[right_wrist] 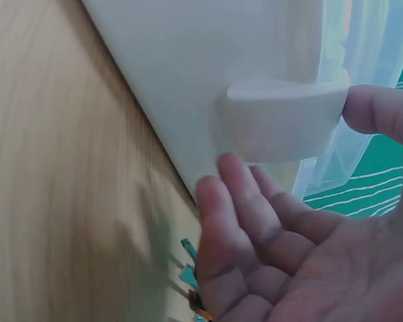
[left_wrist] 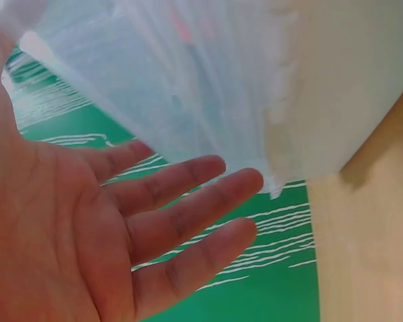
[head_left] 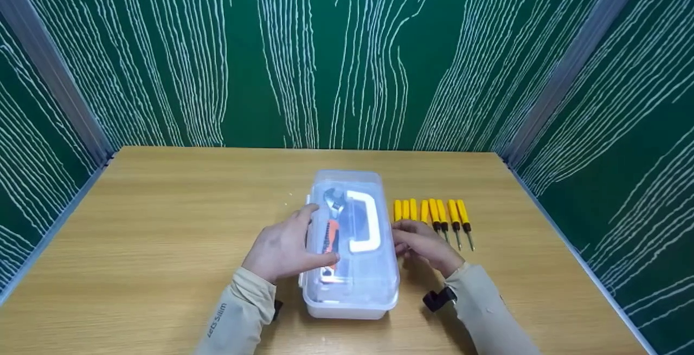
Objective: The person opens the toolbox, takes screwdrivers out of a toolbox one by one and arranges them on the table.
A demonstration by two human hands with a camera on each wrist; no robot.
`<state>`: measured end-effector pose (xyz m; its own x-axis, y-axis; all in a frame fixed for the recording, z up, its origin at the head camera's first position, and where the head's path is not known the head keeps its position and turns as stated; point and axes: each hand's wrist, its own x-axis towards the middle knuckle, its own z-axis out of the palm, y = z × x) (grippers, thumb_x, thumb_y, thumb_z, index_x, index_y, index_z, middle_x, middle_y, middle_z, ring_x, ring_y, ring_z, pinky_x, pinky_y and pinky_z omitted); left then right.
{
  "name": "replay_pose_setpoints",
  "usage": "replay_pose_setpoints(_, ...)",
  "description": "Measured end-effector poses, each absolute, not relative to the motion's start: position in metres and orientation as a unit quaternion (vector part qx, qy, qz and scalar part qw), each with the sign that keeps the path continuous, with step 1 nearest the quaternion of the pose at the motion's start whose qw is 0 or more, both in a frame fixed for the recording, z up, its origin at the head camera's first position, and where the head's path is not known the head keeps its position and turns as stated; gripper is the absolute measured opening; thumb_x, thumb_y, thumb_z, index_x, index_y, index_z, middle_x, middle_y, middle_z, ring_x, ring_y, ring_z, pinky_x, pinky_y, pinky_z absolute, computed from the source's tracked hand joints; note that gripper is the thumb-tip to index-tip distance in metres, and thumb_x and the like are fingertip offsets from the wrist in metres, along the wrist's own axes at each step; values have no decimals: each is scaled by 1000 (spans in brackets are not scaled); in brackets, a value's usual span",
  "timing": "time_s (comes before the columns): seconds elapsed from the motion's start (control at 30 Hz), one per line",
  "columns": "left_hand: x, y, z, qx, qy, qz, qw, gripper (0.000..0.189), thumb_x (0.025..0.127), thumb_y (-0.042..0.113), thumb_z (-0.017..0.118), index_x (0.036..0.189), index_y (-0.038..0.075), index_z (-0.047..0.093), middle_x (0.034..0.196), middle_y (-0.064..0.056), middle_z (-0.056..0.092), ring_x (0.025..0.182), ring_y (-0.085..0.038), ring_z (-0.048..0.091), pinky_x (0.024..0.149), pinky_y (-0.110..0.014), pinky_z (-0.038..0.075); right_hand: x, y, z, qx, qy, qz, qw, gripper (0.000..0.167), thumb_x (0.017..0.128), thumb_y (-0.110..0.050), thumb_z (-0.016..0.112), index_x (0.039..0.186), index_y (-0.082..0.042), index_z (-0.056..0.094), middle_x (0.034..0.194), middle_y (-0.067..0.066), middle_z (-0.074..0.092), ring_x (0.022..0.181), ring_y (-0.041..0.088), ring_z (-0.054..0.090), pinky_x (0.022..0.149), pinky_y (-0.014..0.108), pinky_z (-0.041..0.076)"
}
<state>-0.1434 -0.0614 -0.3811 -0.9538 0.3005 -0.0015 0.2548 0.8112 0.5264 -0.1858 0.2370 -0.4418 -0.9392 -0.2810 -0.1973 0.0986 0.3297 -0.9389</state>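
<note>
A clear-lidded plastic toolbox (head_left: 352, 292) stands lengthwise on the table, its lid down. Through the lid show an adjustable wrench (head_left: 335, 200) and an orange-and-black tool (head_left: 332, 230); a white carrying handle (head_left: 373, 222) lies on top. My left hand (head_left: 284, 246) is spread over the box's left side, thumb over the lid. Its other fingers are straight in the left wrist view. At the box's right side, the thumb of my right hand (head_left: 425, 244) touches the edge of a white latch (right_wrist: 282, 124). The right fingers lie slightly bent below that latch.
Several yellow-handled screwdrivers (head_left: 454, 211) lie in a row right of the box, some partly hidden by my right hand. Green panels with white wavy lines (head_left: 244, 73) enclose the wooden table (head_left: 190, 225) at the back and both sides.
</note>
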Motion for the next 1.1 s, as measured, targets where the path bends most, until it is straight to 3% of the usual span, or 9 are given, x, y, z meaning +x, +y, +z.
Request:
replay_pose_setpoints(0.13, -139, -64, -376, 134, 945, 292, 62, 110, 60, 70, 76, 147, 15, 34, 121, 0, 60, 92, -18, 59, 88, -42, 53, -188, 232, -438, -50, 801, -591, 89, 36, 90, -16, 61, 121, 1, 54, 99, 10, 62, 81, 20, 58, 71, 34, 53)
replay_pose_setpoints(0.33, -137, -68, -372, 152, 939, 291, 106, 106, 54, 67, 81, 139, 17, 41, 113, 3, 62, 90, -16, 59, 87, -42, 52, -201, 223, -431, -54, 824, -564, 5, 40, 89, -10, 60, 128, -12, 53, 126, 12, 57, 112, 30, 55, 91, 42, 52)
replay_pose_setpoints(0.53, -136, -69, -371, 168, 924, 305, 158, 112, 50, 65, 84, 142, 21, 40, 124, 5, 59, 102, -16, 56, 96, -46, 48, -220, 221, -422, -56, 827, -559, 29, 53, 86, -13, 58, 137, -25, 47, 139, 3, 50, 123, 28, 50, 100, 47, 47)
replay_pose_setpoints(0.7, -134, -69, -370, 177, 916, 317, 170, 111, 46, 61, 88, 140, 24, 41, 123, 9, 59, 103, -14, 55, 95, -45, 46, -234, 222, -417, -76, 807, -582, 60, 63, 83, -11, 56, 142, -26, 41, 145, 2, 44, 130, 29, 45, 106, 49, 41)
replay_pose_setpoints(1.1, -135, -68, -373, 215, 927, 283, 123, 104, 46, 60, 87, 133, 20, 46, 111, 8, 62, 93, -12, 57, 79, -36, 49, -247, 216, -421, -76, 798, -594, 71, 57, 90, -23, 55, 145, -25, 39, 146, 2, 43, 128, 27, 46, 99, 43, 45)
